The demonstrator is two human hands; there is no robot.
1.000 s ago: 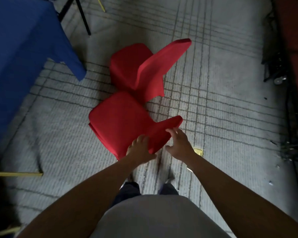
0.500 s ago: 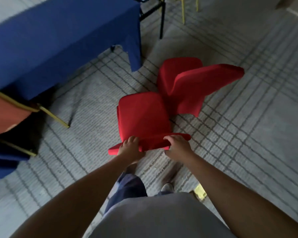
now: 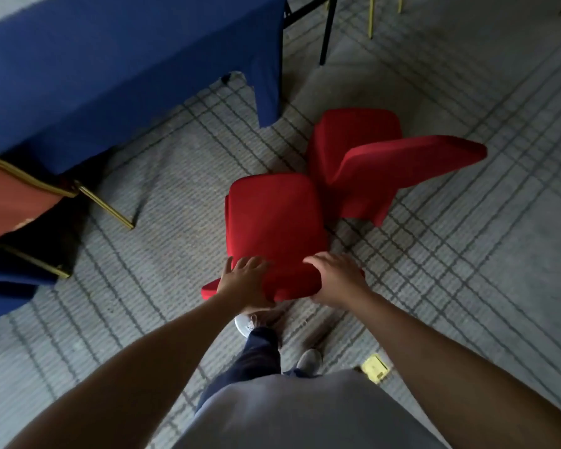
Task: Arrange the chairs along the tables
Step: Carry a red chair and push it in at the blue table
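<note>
A chair in a red cover (image 3: 272,215) stands just in front of me on the carpet, its seat facing the blue-clothed table (image 3: 110,59). Both hands are on the top of its backrest: my left hand (image 3: 245,281) grips the left part, and my right hand (image 3: 334,280) grips the right part, fingers curled over the edge. A second red-covered chair (image 3: 370,157) stands right behind it, to the right, its backrest pointing right.
An orange chair with a gold frame (image 3: 20,202) stands at the left by the table. Black table legs (image 3: 326,30) and gold chair legs (image 3: 371,17) rise at the top. A yellow tag (image 3: 374,367) lies on the carpet near my feet.
The view has swung left, bringing the blue table and the orange chair into sight. The held chair has turned with me, its seat now facing the table. Both hands stay on its backrest.
</note>
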